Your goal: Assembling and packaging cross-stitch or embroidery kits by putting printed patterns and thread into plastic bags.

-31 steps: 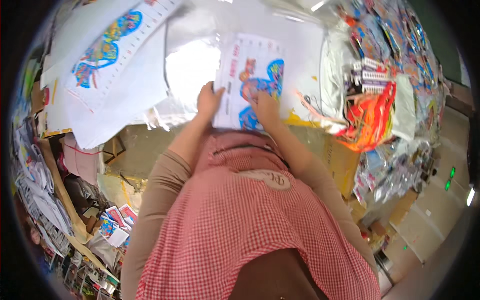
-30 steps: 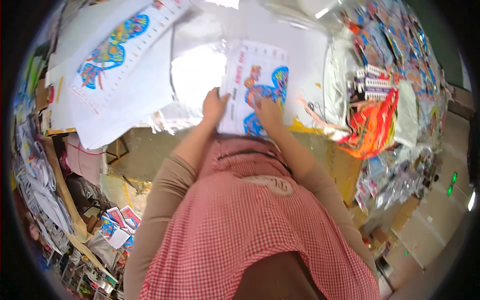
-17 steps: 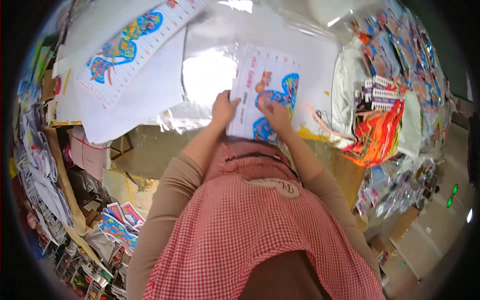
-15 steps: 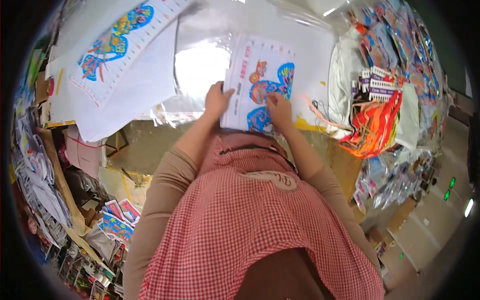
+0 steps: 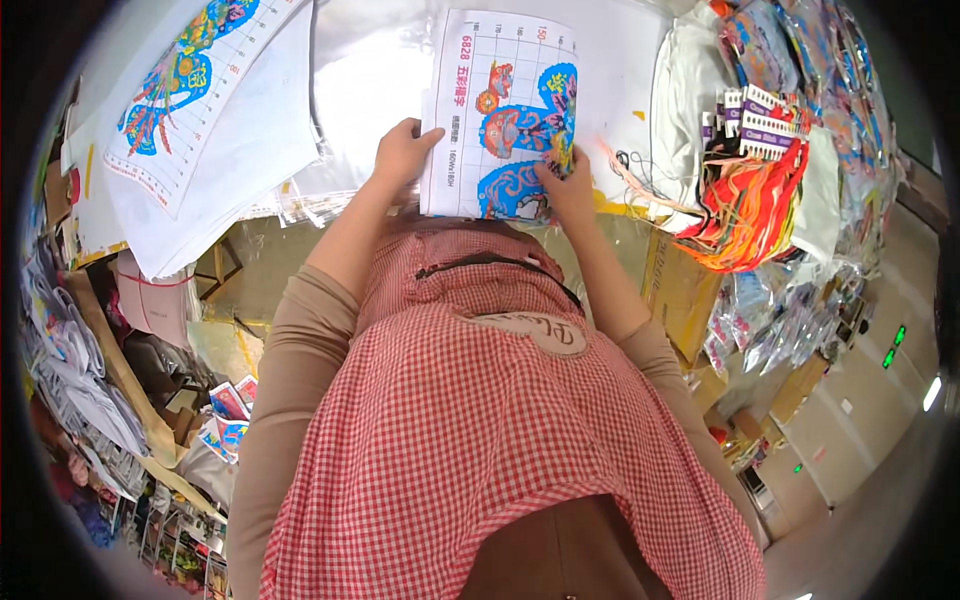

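A folded white sheet [image 5: 455,130] with a printed grid and a blue, red and yellow pattern stands between my two hands, at the near edge of the table. My left hand [image 5: 405,155] grips its left side, thumb on the edge and the other fingers partly hidden. On the opposite side, my right hand [image 5: 570,190] pinches the lower right edge, with the thumb over the printed pattern. A larger sheet [image 5: 215,75] with a similar blue pattern lies to the left, on top of plain white sheets [image 5: 230,155].
Bundles of orange and red thread [image 5: 750,220] on punched cards lie at right, beside clear plastic bags [image 5: 690,80]. Shiny plastic film [image 5: 365,60] covers the table behind the left hand. Wrapped packets [image 5: 830,130] are piled at far right. A cardboard box [image 5: 680,290] stands below the table edge.
The folded sheet now shows more of its upper part. My right hand has moved from the middle of the pattern to the sheet's right edge. The left hand has shifted slightly left.
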Tool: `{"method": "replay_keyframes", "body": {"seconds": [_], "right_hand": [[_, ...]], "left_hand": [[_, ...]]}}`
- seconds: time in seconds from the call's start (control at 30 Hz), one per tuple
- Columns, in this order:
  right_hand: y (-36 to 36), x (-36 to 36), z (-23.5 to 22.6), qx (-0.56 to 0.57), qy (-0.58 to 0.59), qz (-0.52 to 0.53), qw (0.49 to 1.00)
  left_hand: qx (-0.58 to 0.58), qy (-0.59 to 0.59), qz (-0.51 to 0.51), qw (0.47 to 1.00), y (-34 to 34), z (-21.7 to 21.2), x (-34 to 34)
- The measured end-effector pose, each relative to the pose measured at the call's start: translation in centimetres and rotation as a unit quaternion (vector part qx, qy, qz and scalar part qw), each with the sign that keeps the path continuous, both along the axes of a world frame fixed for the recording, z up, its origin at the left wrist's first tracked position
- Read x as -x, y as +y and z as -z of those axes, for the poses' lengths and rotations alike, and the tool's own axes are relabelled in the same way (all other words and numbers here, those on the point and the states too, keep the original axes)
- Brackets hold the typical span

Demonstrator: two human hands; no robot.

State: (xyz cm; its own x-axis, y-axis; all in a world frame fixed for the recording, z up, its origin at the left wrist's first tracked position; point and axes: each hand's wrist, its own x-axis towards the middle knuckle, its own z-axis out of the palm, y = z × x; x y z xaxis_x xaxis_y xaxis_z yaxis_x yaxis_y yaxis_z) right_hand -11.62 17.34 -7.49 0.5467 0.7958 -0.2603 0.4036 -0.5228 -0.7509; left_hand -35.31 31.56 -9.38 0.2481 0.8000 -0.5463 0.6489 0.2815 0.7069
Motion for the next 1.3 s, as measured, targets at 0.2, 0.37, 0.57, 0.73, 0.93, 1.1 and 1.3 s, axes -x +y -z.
{"method": "replay_keyframes", "body": {"seconds": [0.2, 0.37, 0.57, 0.73, 0.93, 1.1, 1.3], "right_hand": [[1.4, 3.7, -3.6, -0.121, -0.239, -0.219, 0.938], [0.3, 3.4, -1.6, -0.082, -0.224, -0.18, 0.954], [-1.5, -0.3, 0.8, -0.069, -0.112, -0.046, 0.99], [-0.1, 0.3, -1.4, -0.112, -0.293, -0.177, 0.933], [5.5, 2.4, -0.8, -0.107, -0.322, -0.308, 0.889], [7.5, 2.8, -0.5, -0.066, -0.362, -0.35, 0.861], [9.0, 3.6, -0.6, 0.036, -0.363, -0.376, 0.852]], "left_hand": [[0.007, -0.001, -0.03, 1.0, -0.5, 0.1, -0.7], [0.014, -0.008, -0.025, 1.0, -0.3, 0.2, -0.6], [0.003, -0.005, -0.033, 0.999, -0.4, 1.0, -0.4], [-0.002, 0.009, -0.032, 0.999, -0.5, 0.9, -0.4], [-0.004, 0.013, -0.035, 0.999, -0.5, 0.7, -0.8], [0.018, 0.003, -0.046, 0.999, -0.8, 0.0, -1.1], [0.025, 0.002, -0.055, 0.998, -0.4, -0.4, -1.1]]}}
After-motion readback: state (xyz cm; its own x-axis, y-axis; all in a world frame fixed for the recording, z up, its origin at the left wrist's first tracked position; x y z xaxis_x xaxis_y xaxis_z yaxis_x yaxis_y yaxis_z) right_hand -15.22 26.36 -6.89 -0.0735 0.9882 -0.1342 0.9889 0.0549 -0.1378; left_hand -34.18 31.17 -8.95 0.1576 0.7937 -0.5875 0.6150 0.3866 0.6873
